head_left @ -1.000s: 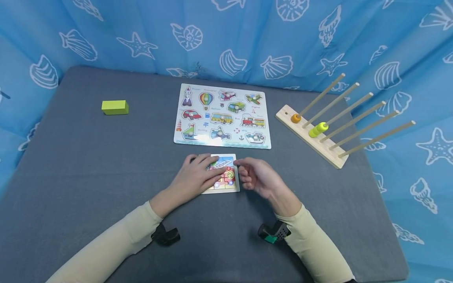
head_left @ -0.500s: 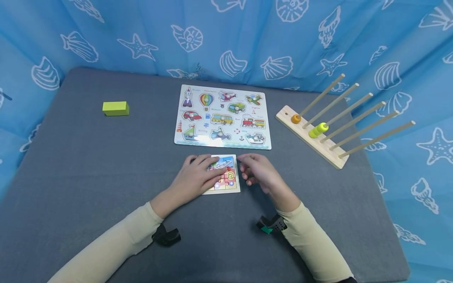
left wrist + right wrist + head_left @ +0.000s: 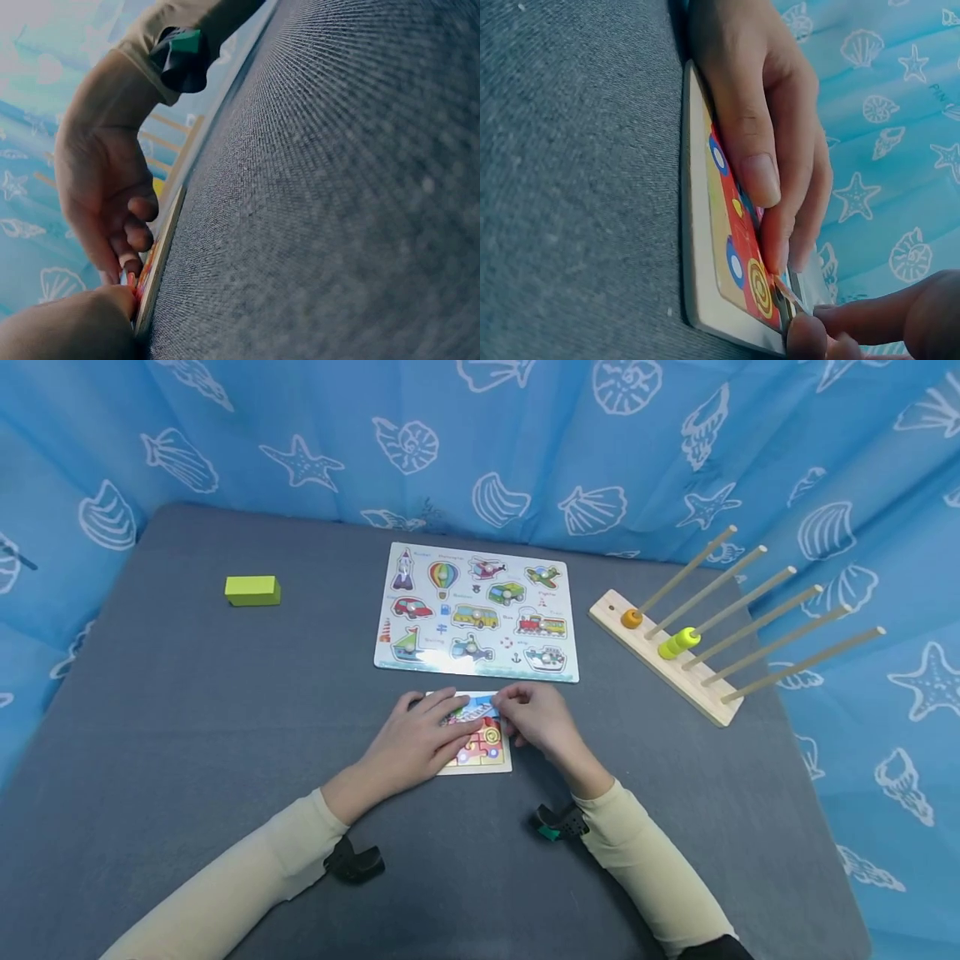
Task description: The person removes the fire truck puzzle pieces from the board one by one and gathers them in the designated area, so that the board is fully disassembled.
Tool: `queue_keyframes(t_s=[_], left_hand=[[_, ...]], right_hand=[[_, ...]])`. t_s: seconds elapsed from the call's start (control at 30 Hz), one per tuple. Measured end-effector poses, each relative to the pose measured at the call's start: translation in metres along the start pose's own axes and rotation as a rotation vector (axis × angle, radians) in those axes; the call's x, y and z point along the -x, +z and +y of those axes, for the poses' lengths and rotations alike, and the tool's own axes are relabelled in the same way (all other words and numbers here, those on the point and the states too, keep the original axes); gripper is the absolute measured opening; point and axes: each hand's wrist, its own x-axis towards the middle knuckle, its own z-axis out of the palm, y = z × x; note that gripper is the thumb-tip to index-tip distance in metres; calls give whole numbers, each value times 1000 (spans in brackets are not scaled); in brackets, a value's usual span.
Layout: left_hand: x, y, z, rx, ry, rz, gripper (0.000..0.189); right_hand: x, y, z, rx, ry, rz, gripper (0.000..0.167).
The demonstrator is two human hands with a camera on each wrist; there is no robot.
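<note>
A small jigsaw puzzle point(image 3: 474, 767) in a pale wooden frame, with a red vehicle picture, lies near the middle of the table. My left hand point(image 3: 417, 732) rests across its left part, fingers spread over the pieces and hiding some of them. At the puzzle's upper right corner, my right hand point(image 3: 542, 717) pinches the edge of a jigsaw piece point(image 3: 791, 295) between thumb and fingers. In the right wrist view that piece stands tilted up out of the picture, close to the left fingertips. The left wrist view shows the right hand point(image 3: 112, 187) bent down over the frame's edge.
A vehicle peg puzzle board point(image 3: 477, 612) lies just beyond the jigsaw. To the right stands a wooden rack point(image 3: 660, 660) with tall pegs, an orange bead and yellow-green beads. A lime green block point(image 3: 252, 591) sits at the back left. A blue shell-patterned curtain point(image 3: 450, 443) hangs behind.
My right hand has moved left from beside the frame onto the puzzle's upper right corner, and a piece there is now pinched and tilted. The left hand stays on the puzzle.
</note>
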Motion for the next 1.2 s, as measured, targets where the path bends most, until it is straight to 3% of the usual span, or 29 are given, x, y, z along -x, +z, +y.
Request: queue_keyframes(t_s=[0.2,0.5,0.73,0.97,1.2], left_hand=[[1,0,1,11,-4,-23,35],[0,-2,3,6,8,-24,35],[0,-2,3,9,0,-25,36],[-1,-2,3,24,-8,-21,34],[0,0,1,91,-26,0,31]], right_hand=[[-4,-2,5,-9,-21,0,19],[-10,-6,10,-153,52,-36,17],[-12,-8,10,-176,73,-52,17],[-7,-27,10,-88,60,-12,21],[9,-64,31,49,18,38,26]])
